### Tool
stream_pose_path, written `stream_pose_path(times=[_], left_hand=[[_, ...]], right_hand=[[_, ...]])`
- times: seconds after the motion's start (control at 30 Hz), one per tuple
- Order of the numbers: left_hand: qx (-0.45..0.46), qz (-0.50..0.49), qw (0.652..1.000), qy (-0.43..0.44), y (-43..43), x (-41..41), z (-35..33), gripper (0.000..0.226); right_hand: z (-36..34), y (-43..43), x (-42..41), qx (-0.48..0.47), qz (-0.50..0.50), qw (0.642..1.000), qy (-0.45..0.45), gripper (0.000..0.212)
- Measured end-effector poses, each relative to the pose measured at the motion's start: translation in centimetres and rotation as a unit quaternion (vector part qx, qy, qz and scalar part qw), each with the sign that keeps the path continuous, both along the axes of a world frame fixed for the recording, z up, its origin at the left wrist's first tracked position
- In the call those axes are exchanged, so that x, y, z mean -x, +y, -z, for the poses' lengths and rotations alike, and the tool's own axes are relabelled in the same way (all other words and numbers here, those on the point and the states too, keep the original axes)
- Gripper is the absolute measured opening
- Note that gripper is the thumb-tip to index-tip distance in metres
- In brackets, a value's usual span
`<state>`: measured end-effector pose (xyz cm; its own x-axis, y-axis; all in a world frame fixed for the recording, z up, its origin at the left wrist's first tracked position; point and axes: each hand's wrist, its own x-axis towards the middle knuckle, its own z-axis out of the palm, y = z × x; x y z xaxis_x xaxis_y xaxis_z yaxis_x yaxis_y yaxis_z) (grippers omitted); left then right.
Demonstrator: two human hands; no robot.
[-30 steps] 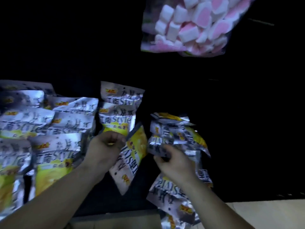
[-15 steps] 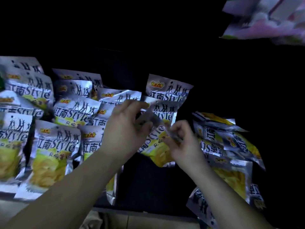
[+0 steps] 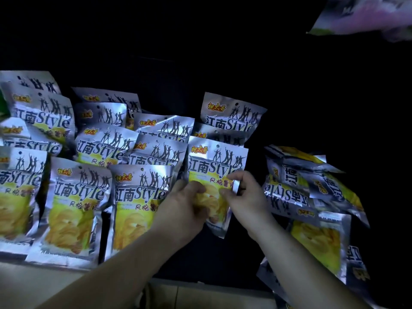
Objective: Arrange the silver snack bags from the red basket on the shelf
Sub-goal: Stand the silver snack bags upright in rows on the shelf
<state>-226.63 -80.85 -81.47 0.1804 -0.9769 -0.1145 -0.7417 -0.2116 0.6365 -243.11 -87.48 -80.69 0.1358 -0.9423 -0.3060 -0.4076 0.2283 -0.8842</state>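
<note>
Several silver snack bags with yellow fronts stand in overlapping rows (image 3: 78,197) on a dark shelf, filling the left and middle. One silver bag (image 3: 217,166) stands upright at the right end of the front row. My left hand (image 3: 185,210) grips its lower left part and my right hand (image 3: 245,195) pinches its right edge. To the right a loose pile of silver bags (image 3: 312,197) lies flat and jumbled. The red basket is not in view.
The shelf's pale front edge (image 3: 33,284) runs along the bottom left. A pink and white bag (image 3: 367,16) hangs at the top right. The back of the shelf is dark and unreadable.
The bag held sideways in my left hand a second ago now stands upright at the end of the front row, both hands on it. The view has shifted left.
</note>
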Motion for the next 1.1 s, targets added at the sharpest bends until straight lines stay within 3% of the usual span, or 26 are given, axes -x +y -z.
stream_pose_path(times=[0.1, 0.23, 0.4, 0.53, 0.63, 0.73, 0.87, 1.1], left_hand=[[0.015, 0.017, 0.999, -0.026, 0.5, 0.6, 0.7, 0.052], [0.025, -0.007, 0.999, 0.022, 1.2, 0.4, 1.4, 0.050], [0.056, -0.041, 0.997, 0.038, 1.6, 0.0, 1.7, 0.036], [0.021, -0.076, 0.996, 0.035, 1.5, 0.3, 1.5, 0.027], [0.000, -0.109, 0.975, 0.193, 1.4, 1.3, 1.5, 0.021], [0.022, -0.109, 0.961, 0.253, 1.2, 1.8, 1.4, 0.024], [0.059, -0.129, 0.948, 0.285, 0.9, 1.3, 0.7, 0.029], [0.032, -0.124, 0.965, 0.230, 1.3, 0.0, 0.4, 0.030]], right_hand=[[0.1, 0.3, 0.4, -0.004, -0.030, 1.000, 0.002, 0.039], [0.8, 1.4, 0.5, 0.030, -0.094, 0.995, 0.019, 0.073], [0.9, 1.5, 0.5, 0.106, -0.062, 0.992, 0.016, 0.066], [-0.5, 0.5, 1.6, 0.118, -0.004, 0.993, -0.024, 0.051], [-0.5, 0.5, 2.2, 0.111, 0.013, 0.993, -0.040, 0.046], [0.1, 0.8, 2.2, 0.077, -0.020, 0.996, -0.039, 0.052], [0.7, 1.3, 2.0, 0.059, -0.067, 0.995, -0.039, 0.079], [0.6, 1.3, 2.8, 0.071, -0.110, 0.991, -0.014, 0.078]])
